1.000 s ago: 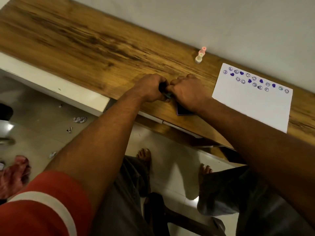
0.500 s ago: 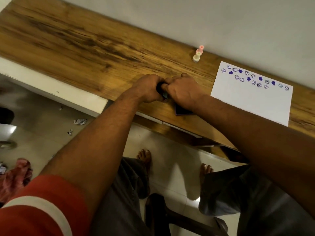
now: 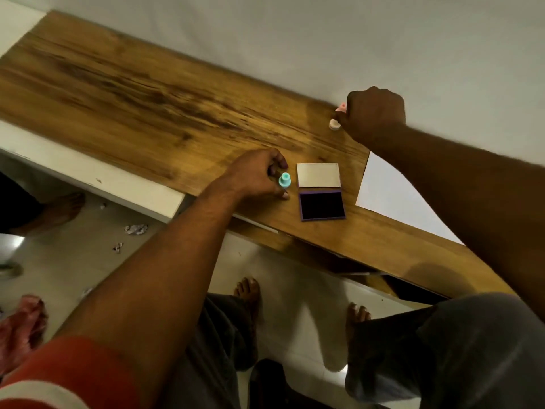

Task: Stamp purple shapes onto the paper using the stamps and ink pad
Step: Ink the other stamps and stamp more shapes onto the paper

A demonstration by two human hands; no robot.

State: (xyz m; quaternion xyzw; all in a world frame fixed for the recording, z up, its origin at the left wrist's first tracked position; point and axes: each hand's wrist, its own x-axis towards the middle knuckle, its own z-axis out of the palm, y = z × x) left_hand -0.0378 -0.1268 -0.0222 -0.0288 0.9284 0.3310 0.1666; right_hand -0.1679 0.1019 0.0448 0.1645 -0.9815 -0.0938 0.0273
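Both hands have come apart from the knot they made half a second ago over the ink pad. The left hand [image 3: 256, 175] now sits just left of the pad near the desk's front edge, with thumb and curled fingers pinching a teal stamp [image 3: 285, 180] that stands upright, knob up. The right hand [image 3: 374, 116] has gone out to the desk's rear edge against the wall. Its fingers are curled down onto the pink and cream stamps [image 3: 334, 124] there, though I cannot tell whether it has really closed on one or only touches them.

Between the hands, the ink pad [image 3: 322, 205] now shows. A moment ago the hands covered it; now it lies open, its dark purple face up and its pale lid [image 3: 318, 175] folded back flat toward the wall. My reading is that the hands were working the case open, and that step is done.

Right of the pad, the paper [image 3: 392, 193] lies on the wooden desk [image 3: 147, 93] toward its right end. The right forearm crosses its far part, so the row of purple marks seen earlier is hidden.

With ink exposed and a stamp in the left hand, the next print looks ready to begin: stamp to pad, then to the paper's bare area. The right hand seems to be choosing a second shape, or clearing the spare stamps.
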